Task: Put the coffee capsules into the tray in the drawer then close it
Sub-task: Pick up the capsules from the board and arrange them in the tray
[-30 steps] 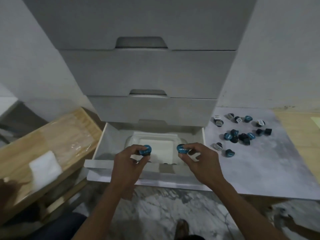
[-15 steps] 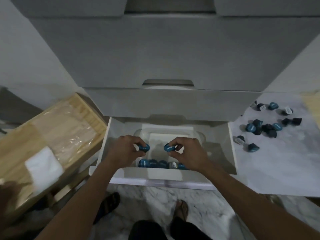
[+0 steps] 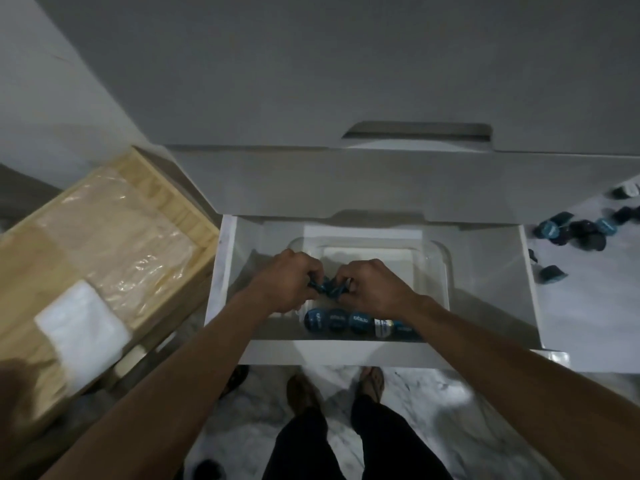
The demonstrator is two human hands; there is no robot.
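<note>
The bottom white drawer (image 3: 228, 271) stands pulled out, with a clear tray (image 3: 440, 258) inside. A row of several blue coffee capsules (image 3: 337, 320) lies along the tray's near side. My left hand (image 3: 289, 280) pinches a blue capsule (image 3: 320, 285) low over the tray. My right hand (image 3: 372, 284) pinches another blue capsule (image 3: 337, 291) right beside it, and the two hands almost touch. More loose capsules (image 3: 575, 232) lie on the grey surface at the right.
A wooden crate (image 3: 104, 237) with plastic wrap and a white foam piece (image 3: 81, 334) sits at the left. Closed drawers (image 3: 346, 81) rise above the open one. My feet (image 3: 332, 386) stand on the marble floor below the drawer front.
My view has leaned in over the drawer. Both hands have come down and together into the tray, each still pinching its capsule.
</note>
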